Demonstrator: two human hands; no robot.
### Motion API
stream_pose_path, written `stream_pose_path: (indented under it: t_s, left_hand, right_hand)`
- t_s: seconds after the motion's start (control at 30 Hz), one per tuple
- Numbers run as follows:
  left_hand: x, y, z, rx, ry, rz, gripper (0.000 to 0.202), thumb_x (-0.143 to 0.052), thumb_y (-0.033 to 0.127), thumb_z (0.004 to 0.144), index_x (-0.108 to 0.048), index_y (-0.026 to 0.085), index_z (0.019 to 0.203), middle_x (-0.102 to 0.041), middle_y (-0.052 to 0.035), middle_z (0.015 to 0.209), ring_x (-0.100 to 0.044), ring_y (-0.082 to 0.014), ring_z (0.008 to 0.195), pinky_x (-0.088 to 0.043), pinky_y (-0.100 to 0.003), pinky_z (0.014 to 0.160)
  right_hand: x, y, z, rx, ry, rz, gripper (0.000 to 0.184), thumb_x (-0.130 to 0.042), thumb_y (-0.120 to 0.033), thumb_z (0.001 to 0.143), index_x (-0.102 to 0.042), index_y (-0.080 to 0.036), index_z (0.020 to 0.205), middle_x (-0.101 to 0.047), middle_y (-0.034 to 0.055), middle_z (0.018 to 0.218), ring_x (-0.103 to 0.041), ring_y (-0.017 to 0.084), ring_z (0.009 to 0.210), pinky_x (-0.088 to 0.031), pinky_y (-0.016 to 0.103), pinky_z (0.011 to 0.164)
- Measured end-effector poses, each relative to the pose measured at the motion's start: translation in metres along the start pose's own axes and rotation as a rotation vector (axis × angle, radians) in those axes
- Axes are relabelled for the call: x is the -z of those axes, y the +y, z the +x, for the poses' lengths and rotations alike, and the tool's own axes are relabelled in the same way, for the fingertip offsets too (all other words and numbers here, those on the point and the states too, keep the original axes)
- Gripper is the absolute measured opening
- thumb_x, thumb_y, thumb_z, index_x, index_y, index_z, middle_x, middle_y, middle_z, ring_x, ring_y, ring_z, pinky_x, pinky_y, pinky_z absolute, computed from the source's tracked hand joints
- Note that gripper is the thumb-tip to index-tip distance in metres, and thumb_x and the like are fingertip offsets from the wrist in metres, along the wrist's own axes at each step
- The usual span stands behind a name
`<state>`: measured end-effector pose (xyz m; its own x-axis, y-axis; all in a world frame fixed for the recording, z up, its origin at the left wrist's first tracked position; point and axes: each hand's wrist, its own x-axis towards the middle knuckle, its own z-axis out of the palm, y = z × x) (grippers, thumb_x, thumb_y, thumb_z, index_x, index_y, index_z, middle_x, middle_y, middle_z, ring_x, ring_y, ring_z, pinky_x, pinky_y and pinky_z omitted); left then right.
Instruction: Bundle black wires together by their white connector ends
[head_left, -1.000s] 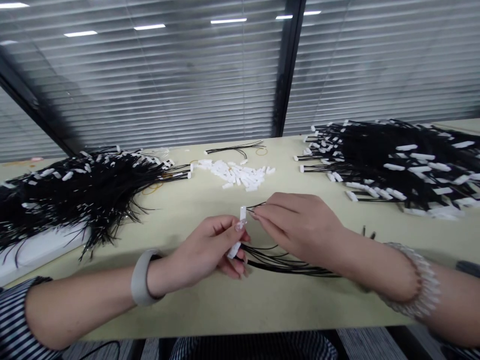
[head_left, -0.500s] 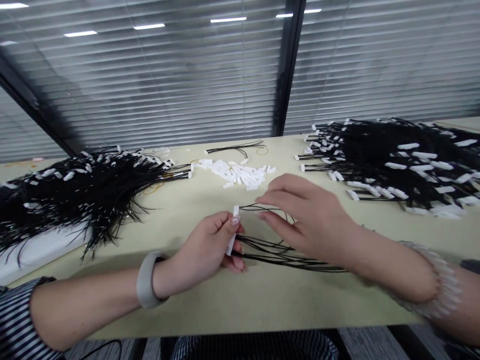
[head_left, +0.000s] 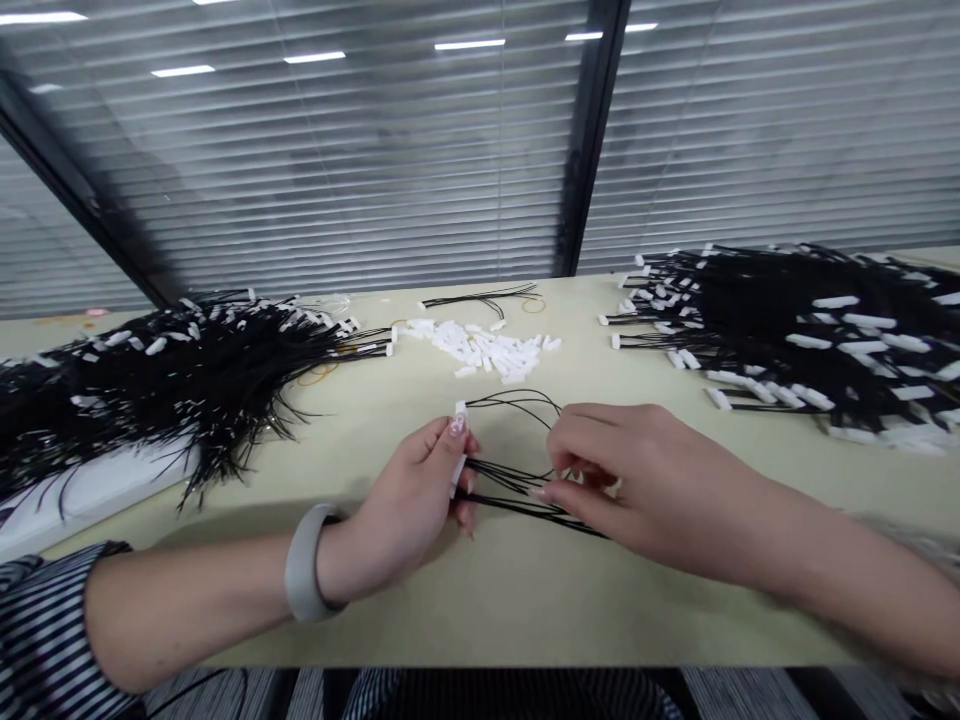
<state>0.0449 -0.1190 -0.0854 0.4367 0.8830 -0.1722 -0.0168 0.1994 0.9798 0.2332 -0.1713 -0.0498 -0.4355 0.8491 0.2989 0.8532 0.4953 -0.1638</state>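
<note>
My left hand (head_left: 409,500) pinches a long white connector (head_left: 460,410) between thumb and fingers, just left of the table's middle. Thin black wires (head_left: 510,470) run from it to the right, two or so arching up from its far end and the others in a lower bundle. Over these wires, my right hand (head_left: 630,475) is curled, with its thumb and bent fingers closed about some of them. The exact strands between those fingertips are hidden. Beyond both hands lies a pile of loose white connector pieces (head_left: 491,350).
A large heap of black wires (head_left: 232,365) with white ends lies at left, partly over a white box (head_left: 112,500). Another wire heap (head_left: 757,300) spreads at right. One separate wire harness (head_left: 480,296) rests near the window blinds (head_left: 375,160).
My right hand has moved down and its fingers have curled in from a more stretched pose. My left hand still holds the connector. The view has shifted slightly.
</note>
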Motion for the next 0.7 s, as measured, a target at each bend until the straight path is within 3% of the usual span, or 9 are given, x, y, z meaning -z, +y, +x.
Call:
stream_pose_path:
  t_s: [0.2,0.4,0.53,0.7]
  left_hand:
    - [0.001,-0.004,0.000,-0.047,0.006,-0.044,0.030,-0.043,0.044,0.085,-0.046,0.017,0.072,-0.038,0.0073,0.050,-0.039,-0.0050,0.038,-0.041,-0.019,0.036]
    - [0.000,0.000,-0.002,-0.029,0.014,-0.003,0.033,-0.040,0.048,0.086,-0.045,0.018,0.073,-0.037,0.0081,0.049,-0.034,-0.0034,0.035,-0.037,-0.017,0.035]
    - [-0.001,0.000,-0.003,-0.035,0.018,-0.048,0.032,-0.043,0.048,0.084,-0.045,0.018,0.074,-0.035,0.0080,0.051,-0.033,-0.0038,0.039,-0.038,-0.016,0.036]
    - [-0.001,0.000,-0.002,-0.023,0.040,-0.084,0.031,-0.042,0.046,0.085,-0.045,0.018,0.073,-0.036,0.0075,0.052,-0.033,-0.0040,0.040,-0.038,-0.016,0.037]
  right_hand:
    - [-0.002,-0.001,0.002,0.079,-0.034,-0.208,0.021,-0.046,-0.025,0.084,-0.057,-0.019,0.066,-0.052,-0.0006,0.067,-0.044,0.010,0.057,-0.025,0.024,0.053]
    - [-0.004,-0.002,0.006,0.067,-0.147,-0.139,0.024,-0.043,-0.024,0.087,-0.059,-0.018,0.070,-0.059,-0.0006,0.068,-0.052,0.011,0.061,-0.030,0.025,0.056]
    - [-0.005,0.001,0.002,0.075,-0.069,-0.240,0.019,-0.044,-0.020,0.085,-0.054,-0.018,0.069,-0.057,-0.0013,0.062,-0.048,0.011,0.055,-0.024,0.026,0.051]
    - [0.007,0.008,-0.001,0.154,0.115,-0.598,0.013,-0.047,-0.009,0.072,-0.049,-0.018,0.063,-0.046,-0.0002,0.048,-0.038,0.012,0.043,-0.011,0.027,0.047]
